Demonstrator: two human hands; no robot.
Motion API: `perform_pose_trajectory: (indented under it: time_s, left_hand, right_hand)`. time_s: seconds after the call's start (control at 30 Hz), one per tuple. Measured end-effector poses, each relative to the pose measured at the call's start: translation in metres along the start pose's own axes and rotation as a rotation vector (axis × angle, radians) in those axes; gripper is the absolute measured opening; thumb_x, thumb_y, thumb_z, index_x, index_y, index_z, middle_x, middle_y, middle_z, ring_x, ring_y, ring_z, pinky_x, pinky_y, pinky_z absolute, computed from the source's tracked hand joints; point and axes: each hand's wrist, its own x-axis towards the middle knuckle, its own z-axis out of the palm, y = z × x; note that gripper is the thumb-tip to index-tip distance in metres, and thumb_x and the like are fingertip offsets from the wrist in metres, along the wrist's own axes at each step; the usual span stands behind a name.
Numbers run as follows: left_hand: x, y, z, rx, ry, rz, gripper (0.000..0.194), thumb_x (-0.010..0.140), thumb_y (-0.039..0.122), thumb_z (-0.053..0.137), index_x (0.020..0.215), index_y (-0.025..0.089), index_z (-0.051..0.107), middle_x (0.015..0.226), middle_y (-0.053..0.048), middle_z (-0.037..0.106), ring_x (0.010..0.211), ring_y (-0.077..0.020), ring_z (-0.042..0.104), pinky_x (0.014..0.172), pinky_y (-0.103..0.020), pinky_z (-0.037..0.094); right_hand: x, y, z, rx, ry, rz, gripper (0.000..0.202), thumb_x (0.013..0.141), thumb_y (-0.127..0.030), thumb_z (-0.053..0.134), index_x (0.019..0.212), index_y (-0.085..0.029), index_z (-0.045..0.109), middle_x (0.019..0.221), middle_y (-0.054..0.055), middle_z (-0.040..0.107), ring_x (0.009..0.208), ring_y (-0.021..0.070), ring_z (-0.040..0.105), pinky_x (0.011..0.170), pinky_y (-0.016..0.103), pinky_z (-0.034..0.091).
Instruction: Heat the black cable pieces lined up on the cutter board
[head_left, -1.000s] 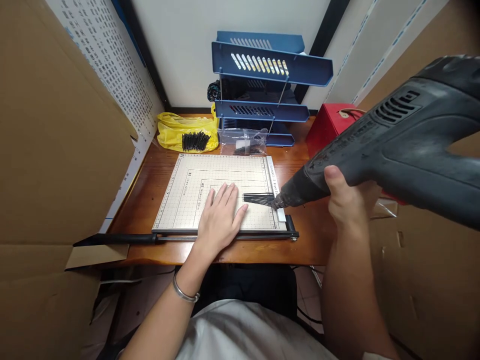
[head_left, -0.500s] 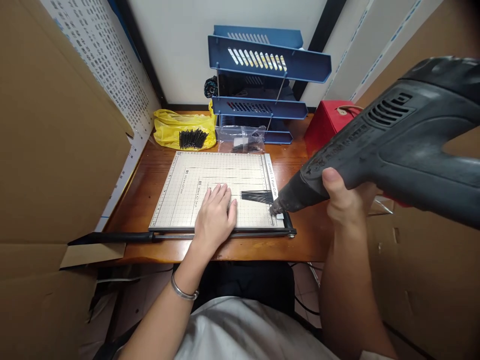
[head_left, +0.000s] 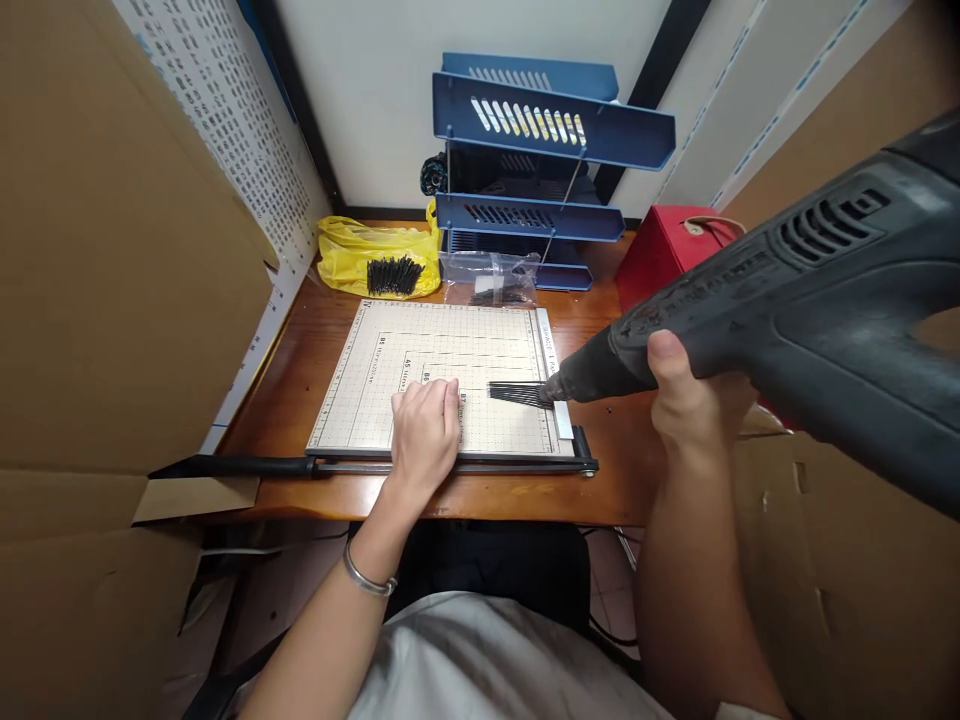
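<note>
My right hand (head_left: 694, 405) grips a dark grey heat gun (head_left: 817, 280) by its barrel, thumb on the near side. Its nozzle points down and left, at the right ends of a row of thin black strips (head_left: 517, 394). The strips lie side by side on the gridded board of a paper cutter (head_left: 442, 335), near its white metal edge rail (head_left: 556, 380). Left of the strips, my left hand (head_left: 426, 430) rests on the board in a fist, fingers curled under. The cutter's black-handled blade arm (head_left: 262, 467) lies down along the near edge.
Behind the cutter are a yellow plastic bag (head_left: 352, 255) with a bundle of short black pieces (head_left: 394, 276) and a clear bag (head_left: 480, 270). A blue tiered tray rack (head_left: 555, 115) stands behind, with a red box (head_left: 652, 250) to its right. Cardboard walls (head_left: 112, 250) flank the table.
My left hand has curled from flat, outstretched fingers into a fist. The heat gun's nozzle has moved up from below the strips to their right ends. The view has shifted slightly.
</note>
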Motion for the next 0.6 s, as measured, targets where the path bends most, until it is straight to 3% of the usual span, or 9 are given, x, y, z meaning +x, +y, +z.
perform_pose_trajectory:
  time_s: [0.17,0.27,0.43,0.6]
  left_hand:
    - [0.0009,-0.0014,0.0025,0.026,-0.014,0.021,0.044,0.109,0.031,0.033,0.067,0.024,0.041,0.063,-0.002,0.055,0.065,-0.0207,0.048,0.071,-0.038,0.034]
    - [0.0017,0.0,0.0035,0.054,-0.012,0.031,0.044,0.109,0.031,0.033,0.066,0.024,0.04,0.062,-0.002,0.054,0.066,-0.0211,0.048,0.072,-0.038,0.035]
    - [0.0017,0.0012,0.004,0.085,-0.008,0.042,0.044,0.109,0.032,0.033,0.066,0.024,0.039,0.062,-0.003,0.054,0.067,-0.0214,0.048,0.072,-0.039,0.035]
    - [0.001,0.0019,0.0042,0.085,-0.004,0.054,0.042,0.108,0.03,0.034,0.066,0.024,0.04,0.062,-0.003,0.055,0.066,-0.0213,0.049,0.071,-0.039,0.035]
  right_hand:
    - [-0.0022,0.0024,-0.0065,-0.014,-0.021,0.026,0.063,0.086,-0.068,0.063,0.135,-0.03,0.062,0.141,0.004,0.06,0.145,0.0279,0.046,0.131,0.053,0.021]
    - [-0.0031,0.0024,-0.0081,-0.003,-0.014,0.023,0.06,0.086,-0.069,0.062,0.131,-0.029,0.065,0.138,0.004,0.062,0.143,0.0281,0.048,0.13,0.052,0.025]
    - [0.0006,-0.0018,-0.001,-0.037,-0.006,0.061,0.062,0.084,-0.07,0.063,0.129,-0.028,0.066,0.139,0.005,0.062,0.145,0.0276,0.045,0.133,0.048,0.02]
    - [0.0016,0.0017,-0.005,0.026,0.028,0.051,0.06,0.084,-0.068,0.065,0.128,-0.028,0.067,0.135,0.005,0.065,0.14,0.0289,0.053,0.129,0.049,0.03]
